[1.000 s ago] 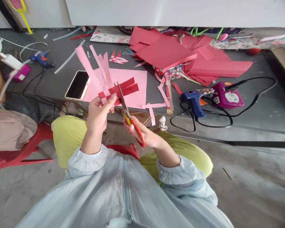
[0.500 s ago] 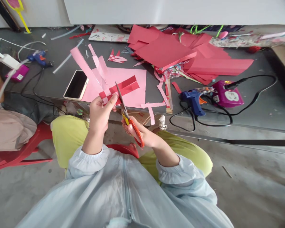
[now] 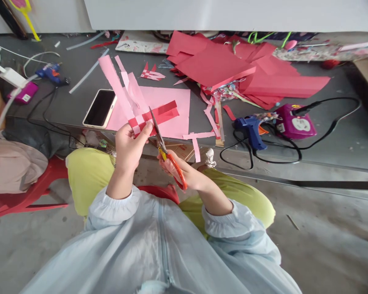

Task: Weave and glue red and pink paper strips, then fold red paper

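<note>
- The free ends of my red strips (image 3: 169, 113), splayed a second ago, now lie together as one band; I judge this lines them up under the scissors (image 3: 160, 139).
- My left hand (image 3: 129, 148) pinches the weave (image 3: 137, 121) between thumb and fingers, just left of the frame's centre.
- My right hand (image 3: 190, 173) grips the scissors, their blades slanting across the red; I cannot tell whether they are parted.
- The weave is a red-and-pink check of flat paper; long, soft-looking pink strips (image 3: 113, 79) fan toward the upper left.
- The scissors pair slim grey metal with smooth orange loops.
- Beneath, a smooth pink sheet (image 3: 181, 102) lies on the dark tabletop (image 3: 334, 141).
</note>
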The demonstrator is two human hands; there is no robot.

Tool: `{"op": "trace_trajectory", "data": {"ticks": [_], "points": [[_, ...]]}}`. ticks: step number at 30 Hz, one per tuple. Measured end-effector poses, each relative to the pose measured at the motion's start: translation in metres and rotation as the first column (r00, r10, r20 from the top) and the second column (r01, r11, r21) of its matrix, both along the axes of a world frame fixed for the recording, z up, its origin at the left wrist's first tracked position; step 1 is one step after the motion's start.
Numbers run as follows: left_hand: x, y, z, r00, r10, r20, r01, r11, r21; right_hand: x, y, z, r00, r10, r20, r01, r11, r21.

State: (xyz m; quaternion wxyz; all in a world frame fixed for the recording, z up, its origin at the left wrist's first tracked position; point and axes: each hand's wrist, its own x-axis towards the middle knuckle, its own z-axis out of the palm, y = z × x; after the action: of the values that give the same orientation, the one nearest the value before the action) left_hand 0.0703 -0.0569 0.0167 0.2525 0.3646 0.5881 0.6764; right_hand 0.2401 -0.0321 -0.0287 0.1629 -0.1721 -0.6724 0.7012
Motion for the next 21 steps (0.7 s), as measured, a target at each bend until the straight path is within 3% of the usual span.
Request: {"op": "trace_trajectory", "data": {"ticks": [21], "points": [[0.0009,-0.0007,-0.0006,1.000,-0.015,0.019,0.015,1.000,-0.001,-0.0011,-0.0013,0.0017,1.000,-0.016,0.004,0.016,1.000,-0.001]]}}
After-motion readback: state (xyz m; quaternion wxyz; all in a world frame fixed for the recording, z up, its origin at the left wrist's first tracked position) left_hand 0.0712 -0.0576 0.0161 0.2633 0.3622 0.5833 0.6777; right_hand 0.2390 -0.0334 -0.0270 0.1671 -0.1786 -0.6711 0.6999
